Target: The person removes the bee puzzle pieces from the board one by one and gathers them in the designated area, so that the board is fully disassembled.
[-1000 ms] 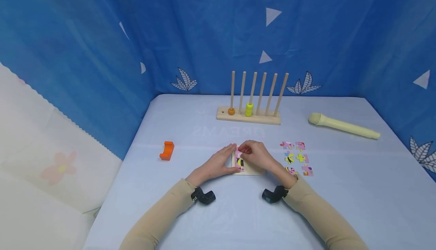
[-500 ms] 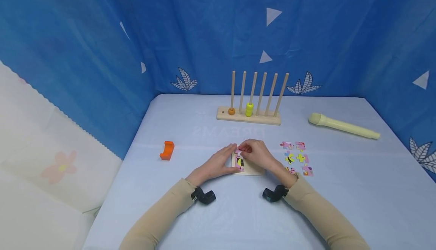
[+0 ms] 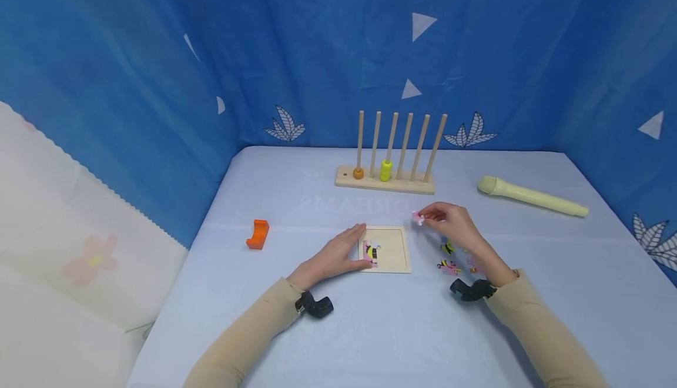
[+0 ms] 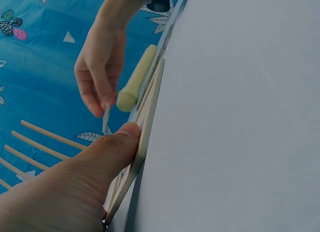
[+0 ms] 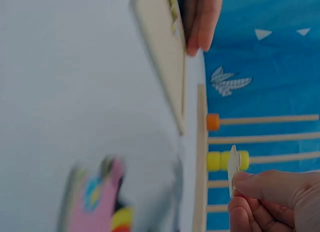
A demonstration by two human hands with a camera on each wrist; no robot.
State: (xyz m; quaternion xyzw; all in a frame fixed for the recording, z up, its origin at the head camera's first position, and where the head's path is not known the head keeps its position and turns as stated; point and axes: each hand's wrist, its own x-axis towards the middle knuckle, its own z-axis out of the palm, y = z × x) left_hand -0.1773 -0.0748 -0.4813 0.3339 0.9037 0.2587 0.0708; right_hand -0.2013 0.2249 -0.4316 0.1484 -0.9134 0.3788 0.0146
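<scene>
My left hand (image 3: pixel 334 254) rests along the left side of a square wooden puzzle tray (image 3: pixel 391 251), its fingers straight; in the left wrist view its thumb (image 4: pixel 117 144) presses on the tray's edge. A pink and yellow-black bee picture (image 3: pixel 372 253) lies in the tray's lower left. Right of the tray, my right hand (image 3: pixel 453 223) pinches a pink puzzle piece (image 3: pixel 416 218) between thumb and fingers above the table. In the right wrist view that piece (image 5: pixel 233 169) shows edge-on. Loose puzzle pieces (image 3: pixel 449 267) lie below the right hand, partly hidden by it.
A wooden peg stand (image 3: pixel 385 184) with several upright rods stands behind the tray, bearing orange and yellow beads. A pale yellow toy microphone (image 3: pixel 534 196) lies at the right. An orange curved block (image 3: pixel 258 234) sits at the left. A blue curtain (image 3: pixel 338 53) hangs behind.
My right hand has moved from the tray to the right, carrying the pink puzzle piece; the tray's upper left now shows bare wood. My left hand has stayed in place.
</scene>
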